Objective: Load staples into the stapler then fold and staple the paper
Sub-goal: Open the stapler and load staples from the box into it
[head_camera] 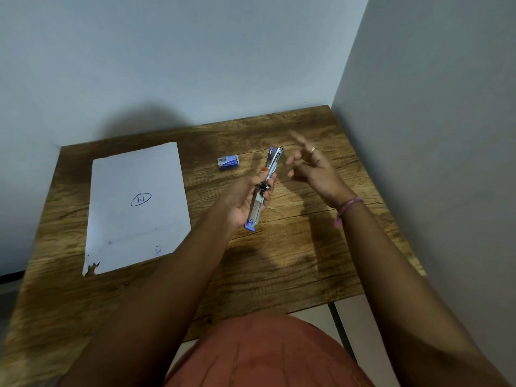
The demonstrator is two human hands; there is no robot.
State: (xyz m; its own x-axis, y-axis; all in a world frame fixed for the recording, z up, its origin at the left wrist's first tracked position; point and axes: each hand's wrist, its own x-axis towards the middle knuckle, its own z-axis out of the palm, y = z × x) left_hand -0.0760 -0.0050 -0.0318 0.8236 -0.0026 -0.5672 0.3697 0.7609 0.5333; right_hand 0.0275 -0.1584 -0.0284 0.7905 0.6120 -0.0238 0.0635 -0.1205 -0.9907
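A wooden table (293,261) carries a paper sheet (136,208); a small staple box (228,161) lies apart.

Both forearms are bare, with no sleeves in view. The right wrist wears a thin pink thread bracelet (349,206) with a loose end hanging. A slim pale ring (313,149) circles one right-hand finger. A rust-orange garment (265,356) covers the lap.

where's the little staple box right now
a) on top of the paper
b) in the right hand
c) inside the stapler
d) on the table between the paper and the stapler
d: the staple box lies on the table, with the paper to one side and the stapler, held open in the left hand, to the other; the right hand is blurred and seems to hold nothing.
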